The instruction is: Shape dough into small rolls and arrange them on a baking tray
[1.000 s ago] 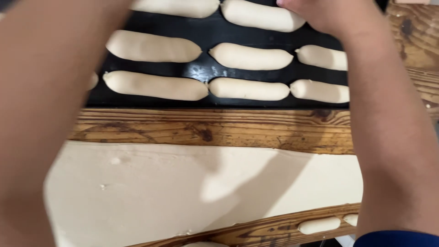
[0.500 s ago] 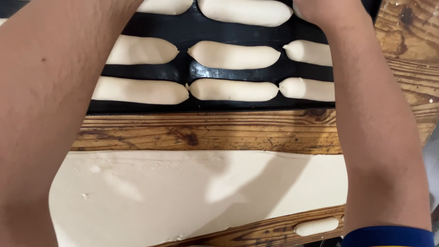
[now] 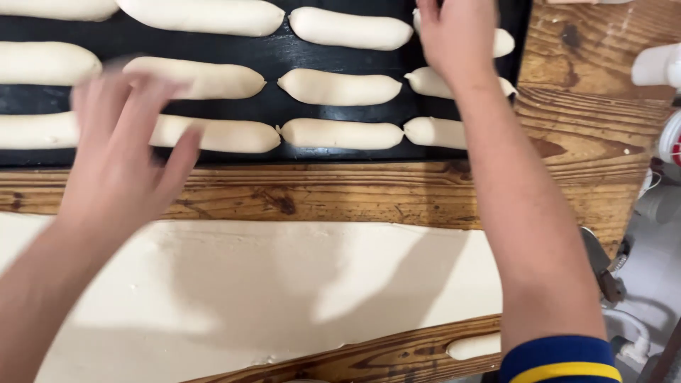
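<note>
A black baking tray lies on a wooden table, filled with rows of long pale dough rolls. My left hand hovers blurred over the tray's near left part, fingers spread, holding nothing. My right hand rests over the rolls at the tray's right end, touching a dough roll there; its fingers are partly cut off by the frame's top. A wide flat sheet of dough covers the table in front of me.
One small dough roll lies near the table's front edge at the lower right. White plastic containers and metal parts stand beyond the table's right edge. My right sleeve has a blue and yellow cuff.
My left hand has pulled back from the far part of the tray and now shows with open fingers. The view shifted, so the tray sits lower and further right.
</note>
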